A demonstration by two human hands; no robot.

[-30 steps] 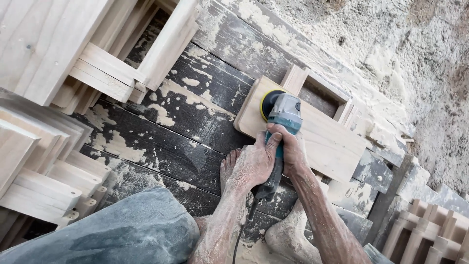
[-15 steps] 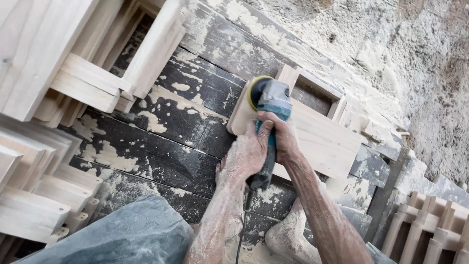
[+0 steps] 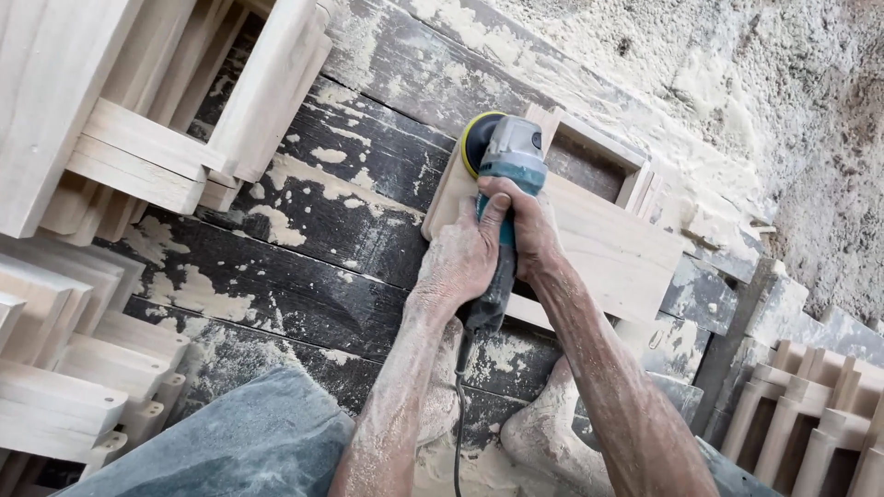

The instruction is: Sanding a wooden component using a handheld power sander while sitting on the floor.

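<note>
A teal and grey power sander [image 3: 505, 166] with a yellow-rimmed disc presses on a pale wooden frame piece [image 3: 608, 248] lying on dark, dusty planks [image 3: 313, 230]. My left hand [image 3: 460, 262] wraps the sander's body from the left. My right hand [image 3: 529, 225] grips it from the right, just behind the head. Both forearms are coated in sawdust. The black cord [image 3: 458, 433] hangs down from the sander's tail.
Stacks of pale wooden frame parts lie at the upper left [image 3: 138, 120], lower left [image 3: 64, 368] and lower right [image 3: 810, 405]. My grey-clad knee [image 3: 230, 442] and dusty foot [image 3: 543, 433] rest on the planks. Sawdust covers the ground [image 3: 737, 83] at the upper right.
Both hands have pushed the sander up and left along the wooden piece, toward its left end. The grip on it is unchanged.
</note>
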